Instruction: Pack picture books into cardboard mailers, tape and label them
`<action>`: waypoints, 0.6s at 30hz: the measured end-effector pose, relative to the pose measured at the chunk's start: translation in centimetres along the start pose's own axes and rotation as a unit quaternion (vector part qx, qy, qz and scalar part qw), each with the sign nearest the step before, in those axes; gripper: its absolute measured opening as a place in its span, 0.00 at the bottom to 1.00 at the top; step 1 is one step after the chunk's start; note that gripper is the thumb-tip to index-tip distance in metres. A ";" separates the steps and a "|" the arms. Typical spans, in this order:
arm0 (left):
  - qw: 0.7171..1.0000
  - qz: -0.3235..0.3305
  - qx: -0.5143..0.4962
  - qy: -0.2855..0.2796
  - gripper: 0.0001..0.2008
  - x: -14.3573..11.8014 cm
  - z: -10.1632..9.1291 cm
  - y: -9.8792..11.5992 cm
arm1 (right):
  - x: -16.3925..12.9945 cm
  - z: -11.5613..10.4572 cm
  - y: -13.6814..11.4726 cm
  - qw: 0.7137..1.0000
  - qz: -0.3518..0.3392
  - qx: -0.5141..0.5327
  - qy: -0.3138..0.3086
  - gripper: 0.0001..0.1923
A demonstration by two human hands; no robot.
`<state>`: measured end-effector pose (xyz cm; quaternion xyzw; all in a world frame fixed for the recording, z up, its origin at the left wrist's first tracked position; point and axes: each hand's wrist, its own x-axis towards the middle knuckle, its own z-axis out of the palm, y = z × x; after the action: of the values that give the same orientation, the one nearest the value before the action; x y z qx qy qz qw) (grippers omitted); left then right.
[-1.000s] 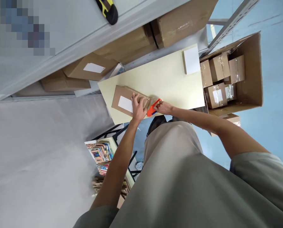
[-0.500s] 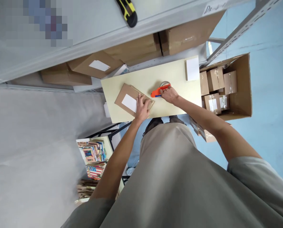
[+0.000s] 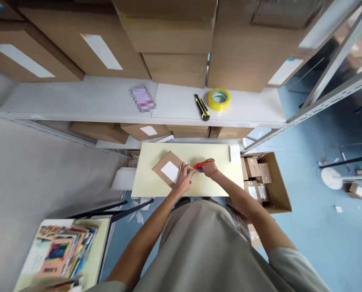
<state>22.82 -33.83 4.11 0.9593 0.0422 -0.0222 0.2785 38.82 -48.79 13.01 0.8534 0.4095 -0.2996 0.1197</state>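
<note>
orange dispenser (image 3: 200, 166): whereas half a second earlier it had hovered clear of the package, it was now just beside the left fingertips, gripped by the right hand (image 3: 210, 168).
left hand (image 3: 185, 178): it still lay over the package's right end, hiding part; whether it pinched anything could not be told.
brown package (image 3: 171, 158): it lay white-labelled on the pale table (image 3: 150, 184).
open box (image 3: 279, 184): to the right, it held small taped boxes (image 3: 252, 167).
grey shelf (image 3: 174, 101): newly in view, a yellow tape roll (image 3: 219, 106) sat beside the cutter (image 3: 202, 107).
white block (image 3: 234, 154): it rested at the table's far right corner.
</note>
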 end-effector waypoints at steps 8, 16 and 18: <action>0.999 0.026 -0.014 0.013 0.35 -0.7 -0.5 -1.3 | -2.0 -0.4 -0.2 0.998 0.062 0.003 0.003 0.19; 0.995 0.035 -0.087 -0.016 0.36 -1.2 -1.7 -1.1 | 1.7 -4.5 -4.2 0.989 0.142 0.034 0.020 0.18; 0.990 0.016 -0.139 0.002 0.35 -0.6 -3.3 -1.0 | 0.8 -5.9 -4.4 0.986 0.151 0.047 0.048 0.25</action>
<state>22.19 -31.30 6.39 0.9118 0.0296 -0.0097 0.4095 38.25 -42.90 17.38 0.9234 0.2669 -0.2559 0.1031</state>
